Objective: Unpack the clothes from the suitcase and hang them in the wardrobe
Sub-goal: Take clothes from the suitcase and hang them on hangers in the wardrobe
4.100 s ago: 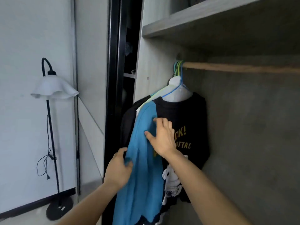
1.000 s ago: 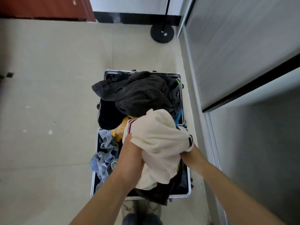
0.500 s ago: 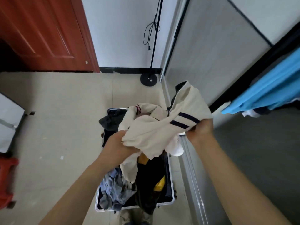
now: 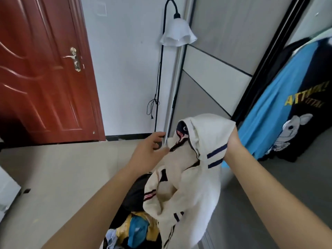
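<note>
right grip (image 4: 231, 142): clamped on a bunched fold of the cream sweater (image 4: 195, 177), raised in the air; fingers buried in the cloth.
left grip (image 4: 149, 150): fingers spread and loose, holding nothing; just left of the sweater's collar, cannot tell if the thumb touches it.
cream sweater: hangs down from the right grip. Navy stripes sit beside that wrist and red-and-navy collar trim lies between the two grips. The lower end droops over the clothes pile.
clothes pile (image 4: 136, 229): below both grips at the bottom edge, with black, yellow, blue and pale denim pieces. The suitcase shell is not clear to see.
floor (image 4: 62, 177): beige tile, under and left of the left grip.
grey surface (image 4: 287, 194): matte, below and right of the right grip.
blue shirt (image 4: 265, 114): hanging just right of the right grip.
black printed tee (image 4: 309, 123): hanging beyond the blue shirt, with yellow lettering and a white cartoon figure.
wardrobe door (image 4: 215, 72): grey and white panels with black lines, above the right grip.
floor lamp (image 4: 177, 35): white frilled shade, black pole and dangling cord, above the left grip.
wall (image 4: 125, 69): white, behind the lamp, with a black skirting strip at its foot.
door (image 4: 41, 78): red-brown with a metal handle, well left of the left grip.
</note>
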Available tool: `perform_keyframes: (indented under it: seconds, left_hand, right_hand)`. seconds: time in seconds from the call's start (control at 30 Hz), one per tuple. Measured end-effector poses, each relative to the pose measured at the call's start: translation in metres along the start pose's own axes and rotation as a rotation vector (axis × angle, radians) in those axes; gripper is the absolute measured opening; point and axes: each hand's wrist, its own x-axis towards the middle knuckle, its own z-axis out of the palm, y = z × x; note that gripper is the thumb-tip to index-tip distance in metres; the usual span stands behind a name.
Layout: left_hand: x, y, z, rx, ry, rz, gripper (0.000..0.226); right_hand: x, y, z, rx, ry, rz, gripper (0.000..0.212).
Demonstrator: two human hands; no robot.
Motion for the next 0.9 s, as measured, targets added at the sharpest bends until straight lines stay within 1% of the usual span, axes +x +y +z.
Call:
perform_keyframes:
  seconds: [0.03,0.07,0.13,0.17,0.23,0.3,0.37,0.43,0.47,0.5,0.53,0.57,0.6,0.63,0.67,0.7,0.73,0.77,0.8,0.83,0.87,0.9]
  left_hand:
    - [0.004,0.022,0.003,-0.025,-0.013,0.06,0.052]
    - [0.006,0.04,0.008,-0.051,-0.04,0.117,0.052]
    - [0.01,0.068,0.025,-0.106,-0.079,0.233,0.045]
    - [0.013,0.078,0.035,-0.138,-0.062,0.266,0.043]
    - [0.022,0.091,0.048,-0.165,0.025,0.273,0.039]
    - [0.031,0.105,0.06,-0.095,0.088,0.25,0.028]
    - [0.039,0.124,0.068,-0.048,0.128,0.207,0.021]
    - [0.046,0.142,0.074,-0.029,0.19,0.189,0.031]
    - [0.049,0.152,0.079,-0.02,0.21,0.185,0.036]
    - [0.052,0.158,0.08,-0.019,0.221,0.184,0.039]
    - [0.054,0.168,0.085,-0.023,0.213,0.181,0.04]
    - [0.055,0.175,0.09,-0.033,0.197,0.184,0.04]
    - [0.055,0.183,0.094,-0.054,0.174,0.182,0.039]
    - [0.053,0.19,0.097,-0.094,0.147,0.183,0.039]
    - [0.051,0.199,0.102,-0.141,0.117,0.174,0.04]
    - [0.05,0.206,0.104,-0.184,0.093,0.157,0.039]
    - [0.048,0.213,0.105,-0.202,0.074,0.142,0.037]
    - [0.048,0.219,0.103,-0.201,0.066,0.136,0.033]
    - [0.048,0.223,0.097,-0.194,0.07,0.136,0.028]
    - [0.048,0.226,0.091,-0.181,0.086,0.143,0.026]
    - [0.05,0.226,0.083,-0.161,0.112,0.147,0.027]
    - [0.051,0.223,0.075,-0.129,0.137,0.149,0.03]
  right_hand:
    - [-0.003,-0.008,-0.003,-0.015,-0.021,-0.007,0.034]
    - [-0.007,-0.015,-0.004,-0.023,-0.054,-0.013,0.034]
    - [-0.008,-0.025,-0.009,-0.044,-0.105,-0.026,0.035]
    - [-0.009,-0.03,-0.016,-0.058,-0.117,-0.028,0.034]
    - [-0.003,-0.037,-0.028,-0.098,-0.137,-0.029,0.027]
    - [0.006,-0.048,-0.048,-0.24,-0.14,-0.101,0.008]
    - [0.015,-0.061,-0.069,-0.386,-0.112,-0.217,0.008]
    - [0.016,-0.071,-0.088,-0.455,-0.059,-0.371,0.018]
    - [0.013,-0.075,-0.098,-0.479,-0.065,-0.436,0.016]
    - [0.006,-0.074,-0.104,-0.512,-0.134,-0.468,0.012]
    - [0.002,-0.071,-0.113,-0.554,-0.251,-0.454,0.012]
    - [-0.004,-0.065,-0.118,-0.619,-0.386,-0.407,0.016]
    - [-0.005,-0.055,-0.12,-0.692,-0.471,-0.361,0.021]
    - [-0.002,-0.044,-0.121,-0.761,-0.476,-0.358,0.029]
    - [0.004,-0.032,-0.123,-0.819,-0.389,-0.408,0.036]
    - [0.011,-0.021,-0.123,-0.882,-0.24,-0.488,0.04]
    - [0.019,-0.013,-0.125,-0.951,-0.091,-0.555,0.039]
    - [0.026,-0.007,-0.13,-1.021,-0.002,-0.58,0.033]
    - [0.033,-0.001,-0.134,-1.11,0.026,-0.556,0.023]
    - [0.037,0.001,-0.14,-1.198,0.024,-0.492,0.019]
    - [0.039,-0.003,-0.147,-1.244,0.025,-0.425,0.026]
    - [0.04,-0.011,-0.151,-1.206,0.041,-0.367,0.032]
